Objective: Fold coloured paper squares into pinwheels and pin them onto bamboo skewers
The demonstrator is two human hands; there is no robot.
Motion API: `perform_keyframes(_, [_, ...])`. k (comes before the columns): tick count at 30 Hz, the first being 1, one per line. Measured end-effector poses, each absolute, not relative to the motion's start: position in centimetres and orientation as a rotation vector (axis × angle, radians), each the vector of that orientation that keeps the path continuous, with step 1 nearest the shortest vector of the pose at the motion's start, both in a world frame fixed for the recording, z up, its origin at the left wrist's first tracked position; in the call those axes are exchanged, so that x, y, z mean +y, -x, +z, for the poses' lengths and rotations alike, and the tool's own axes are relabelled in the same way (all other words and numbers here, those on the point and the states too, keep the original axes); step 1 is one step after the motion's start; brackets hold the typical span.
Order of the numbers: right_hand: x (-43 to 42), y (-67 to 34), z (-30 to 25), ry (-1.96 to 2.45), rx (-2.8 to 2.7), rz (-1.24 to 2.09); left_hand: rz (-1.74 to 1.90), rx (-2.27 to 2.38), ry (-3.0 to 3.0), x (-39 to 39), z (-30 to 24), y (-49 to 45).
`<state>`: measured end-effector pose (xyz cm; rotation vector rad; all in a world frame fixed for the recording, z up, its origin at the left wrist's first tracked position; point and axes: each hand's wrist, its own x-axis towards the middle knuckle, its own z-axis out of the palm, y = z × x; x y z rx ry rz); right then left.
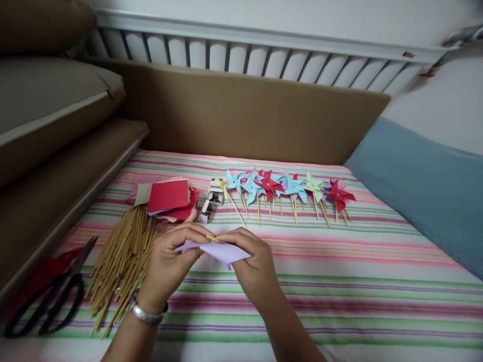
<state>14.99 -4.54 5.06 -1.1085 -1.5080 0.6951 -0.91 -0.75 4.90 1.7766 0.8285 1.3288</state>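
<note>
Both my hands meet over the striped sheet and pinch a lilac paper piece [222,251]. My left hand [171,261], with a silver bracelet at the wrist, closes on its left side. My right hand [252,264] closes on its right side. A short wooden stick tip [212,238] shows between my fingertips on top of the paper. Just beyond my hands lies a row of finished paper pinwheels [287,188] in blue, red, green and lilac on sticks.
A pile of wooden sticks [124,256] lies left of my hands. Behind it sits a stack of paper squares with a red one on top [168,196], and a small white box [211,198]. Black scissors [49,301] lie far left. A blue pillow [422,196] is on the right.
</note>
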Motion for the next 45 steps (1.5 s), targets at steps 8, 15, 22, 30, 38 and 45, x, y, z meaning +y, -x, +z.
perform_keyframes(8, [-4.48, -14.93, 5.15, 1.114, -1.517, 0.659, 1.373, 0.844, -1.769, -0.58, 4.53, 0.87])
perform_keyframes(15, [-4.52, -14.89, 4.87, 1.111, -1.525, 0.65, 1.359, 0.835, -1.762, -0.52, 4.39, 0.92])
perform_keyframes(22, [-4.57, -14.8, 4.91, 1.111, -1.525, 0.616, 1.365, 0.852, -1.762, -0.63, 4.34, 0.96])
perform_keyframes(30, [-4.42, -14.86, 4.83, 1.142, -1.549, 0.608, 1.354, 0.864, -1.729, -0.56, 4.35, 0.83])
perform_keyframes(38, [-4.34, -14.94, 4.55, 1.142, -1.531, 0.624, 1.339, 0.832, -1.722, -0.41, 4.08, 0.66])
perform_keyframes(45, [-4.32, -14.8, 4.57, 1.145, -1.514, 0.582, 1.342, 0.817, -1.709, -0.33, 3.92, 0.58])
